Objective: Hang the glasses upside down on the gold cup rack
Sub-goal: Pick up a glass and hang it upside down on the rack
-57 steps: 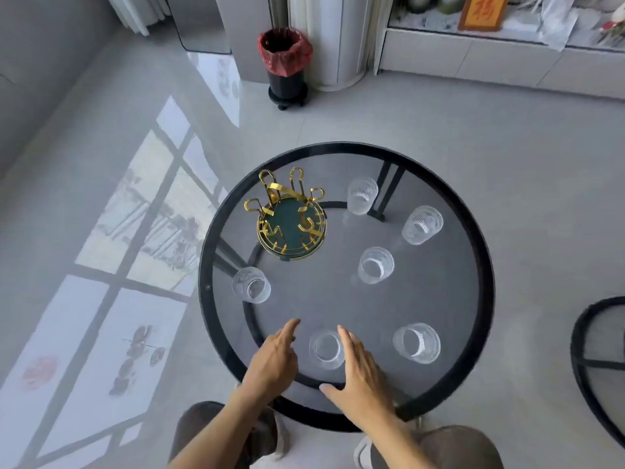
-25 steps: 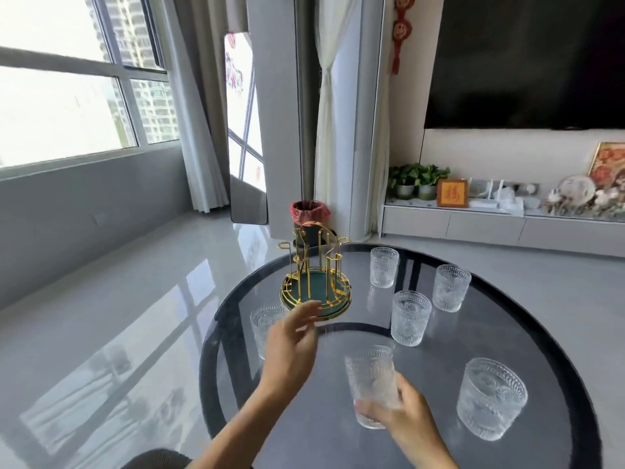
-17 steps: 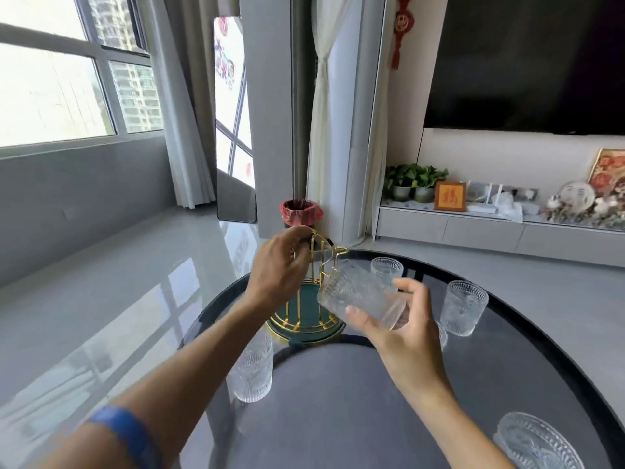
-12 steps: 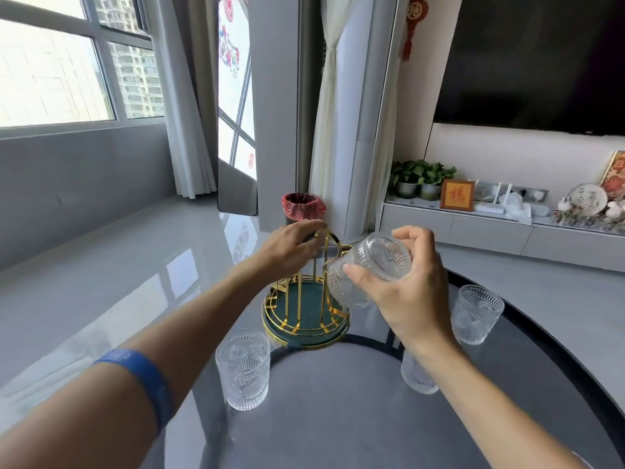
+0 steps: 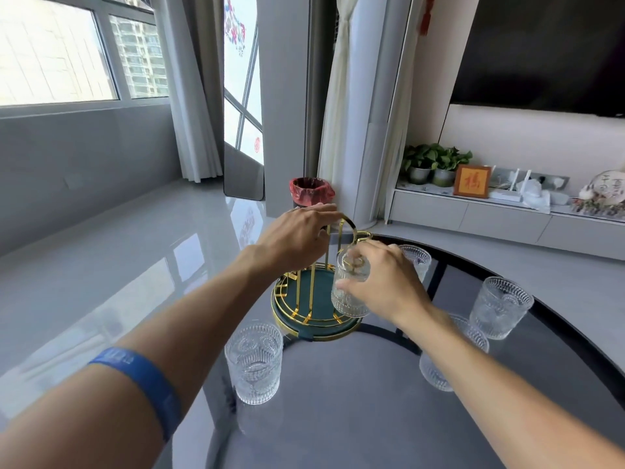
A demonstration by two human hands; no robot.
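A clear ribbed drinking glass (image 5: 350, 286) hangs mouth-down over a prong on the right side of the gold wire cup rack with a dark green round base (image 5: 313, 306), its rim just above that base. The right hand (image 5: 382, 282) wraps the glass from the right, fingers and thumb closed around its wall. The left hand (image 5: 297, 238) closes over the top of the rack's arched gold handle. The rack stands toward the far left edge of the round dark glass table with a black rim (image 5: 338, 418). Upright on the table are more such glasses: one (image 5: 254, 362) near the left edge in front of the rack, one (image 5: 416, 260) behind the right hand, one (image 5: 500, 308) toward the right edge, and one (image 5: 439, 370) partly hidden under the right forearm. A blue wristband (image 5: 142, 380) circles the left forearm.
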